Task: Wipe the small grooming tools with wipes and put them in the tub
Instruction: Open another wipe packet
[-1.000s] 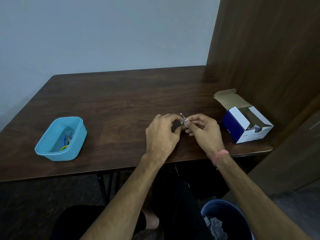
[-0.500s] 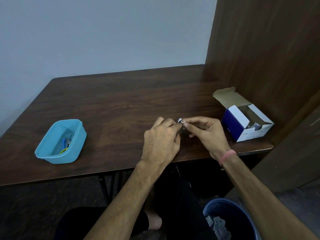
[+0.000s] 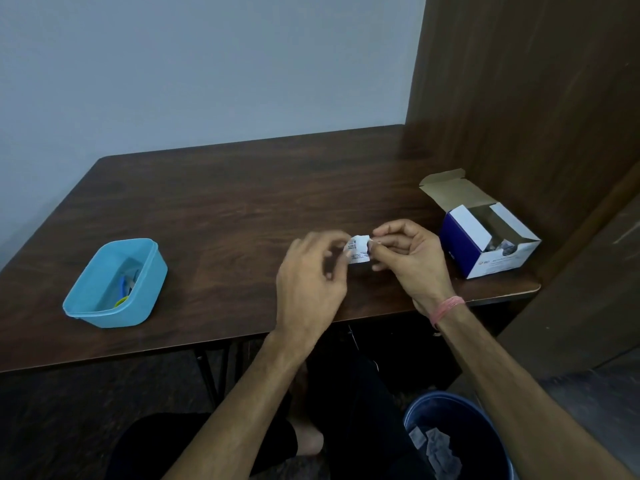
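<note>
Hands, the left hand (image 3: 311, 271) and right hand (image 3: 408, 258), both pinch a small wipe sachet (image 3: 358, 251) above the tabletop (image 3: 225, 209); an uneven tear could fling its contents floorward.

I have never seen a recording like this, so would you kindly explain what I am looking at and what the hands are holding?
There is no machine here: a person wears a camera on the head, looking down at their own bare hands. The left hand and right hand pinch a small white wipe packet between them above a dark wooden table. To the left stands a light blue tub with small tools inside. To the right is an open blue-and-white box. On the floor below sits a dark blue bin holding crumpled scraps.
</note>
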